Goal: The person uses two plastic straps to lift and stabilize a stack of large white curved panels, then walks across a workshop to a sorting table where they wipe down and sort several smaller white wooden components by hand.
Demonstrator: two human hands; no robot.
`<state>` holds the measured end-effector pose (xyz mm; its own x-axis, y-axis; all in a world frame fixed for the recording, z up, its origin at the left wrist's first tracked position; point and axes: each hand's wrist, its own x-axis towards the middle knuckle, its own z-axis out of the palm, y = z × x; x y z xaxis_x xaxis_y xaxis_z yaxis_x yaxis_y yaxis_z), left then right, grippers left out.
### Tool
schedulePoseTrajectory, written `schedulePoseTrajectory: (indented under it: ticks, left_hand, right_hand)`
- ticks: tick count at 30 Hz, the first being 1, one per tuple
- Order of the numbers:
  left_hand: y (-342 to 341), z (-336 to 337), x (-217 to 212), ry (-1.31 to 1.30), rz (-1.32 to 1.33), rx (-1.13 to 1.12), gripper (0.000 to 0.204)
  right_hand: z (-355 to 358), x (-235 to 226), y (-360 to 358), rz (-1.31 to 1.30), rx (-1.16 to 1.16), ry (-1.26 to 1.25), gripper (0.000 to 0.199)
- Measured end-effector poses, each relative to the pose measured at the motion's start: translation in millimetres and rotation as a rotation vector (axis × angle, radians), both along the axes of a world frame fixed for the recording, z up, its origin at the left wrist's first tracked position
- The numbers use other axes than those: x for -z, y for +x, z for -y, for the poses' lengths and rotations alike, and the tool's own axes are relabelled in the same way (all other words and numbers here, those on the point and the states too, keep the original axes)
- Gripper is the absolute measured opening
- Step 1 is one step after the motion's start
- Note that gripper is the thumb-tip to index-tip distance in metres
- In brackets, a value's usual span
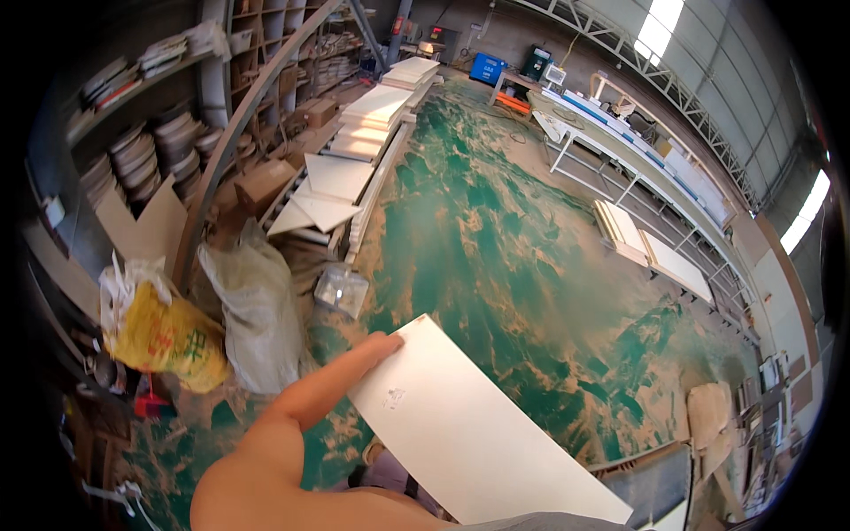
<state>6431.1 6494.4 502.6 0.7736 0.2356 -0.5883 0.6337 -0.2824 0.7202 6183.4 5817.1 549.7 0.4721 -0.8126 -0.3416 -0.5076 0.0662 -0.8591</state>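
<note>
A long white board [478, 425] lies slantwise across the space in front of my body, its far end up at the middle of the picture. My left hand [385, 345] is closed on the board's left edge close to that far corner. A small printed mark shows on the white face near the hand. My right hand is not in view. Part of my leg and a shoe [374, 451] show beneath the board.
To the left stand a yellow sack [168, 332] and a pale woven sack [257, 305], beside a clear plastic box [342, 290]. Stacked panels [376, 106] line a roller conveyor beyond. More boards [677, 263] lean by a long machine table [611, 142] at right. Dust covers the green floor [496, 230].
</note>
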Motion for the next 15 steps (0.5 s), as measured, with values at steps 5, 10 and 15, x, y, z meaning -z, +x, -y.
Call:
schedulePoseTrajectory:
  ticks: [5, 10, 15]
  left_hand:
    - [106.6, -94.7, 23.6, -0.122, -0.008, -0.162, 0.054]
    - [210.4, -235.0, 17.6, 0.027, 0.082, -0.446, 0.056]
    - [352.2, -289.7, 14.1, -0.246, 0.321, -0.539, 0.061]
  right_hand:
    - [-4.0, 13.2, 140.1, 0.02, -0.019, -0.004, 0.053]
    - [-117.9, -25.2, 392.1, 0.219, -0.463, 0.31, 0.054]
    - [-182.8, 20.4, 650.9, 0.069, -0.528, 0.063, 0.061]
